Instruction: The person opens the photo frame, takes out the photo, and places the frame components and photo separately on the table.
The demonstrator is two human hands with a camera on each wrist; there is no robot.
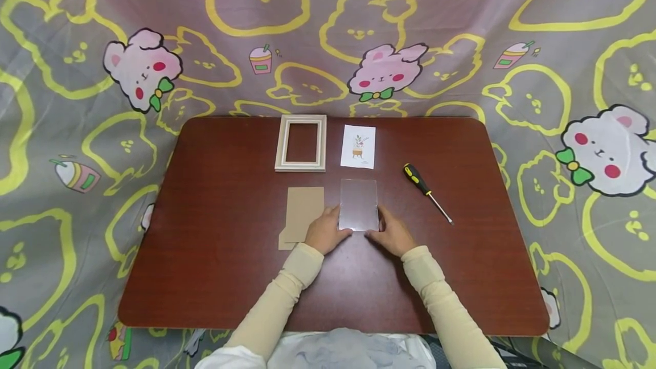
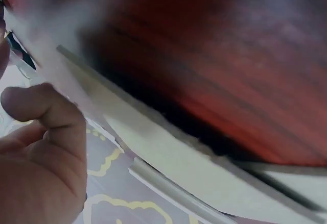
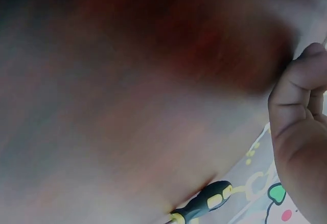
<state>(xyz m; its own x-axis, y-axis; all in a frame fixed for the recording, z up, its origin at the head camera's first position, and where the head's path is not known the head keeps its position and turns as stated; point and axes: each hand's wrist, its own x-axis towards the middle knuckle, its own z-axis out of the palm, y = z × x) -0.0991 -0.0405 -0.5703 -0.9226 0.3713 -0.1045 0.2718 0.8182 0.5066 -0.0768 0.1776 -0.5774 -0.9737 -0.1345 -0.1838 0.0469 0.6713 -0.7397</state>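
A clear rectangular sheet lies between my two hands, just above or on the table; the gap cannot be told. My left hand holds its near left corner, thumb at the near edge and fingers along the side. My right hand holds the near right corner in a mirrored way. Beside the left hand lies a brown cardboard backing, over another cardboard piece whose edge peeks out. Each wrist view shows a bent thumb, but the sheet is hard to make out there.
A pale, empty picture frame lies at the table's back edge. Right of it is a white card with a printed plant. A black and yellow screwdriver lies to the right on the brown table. Patterned cloth hangs around the table.
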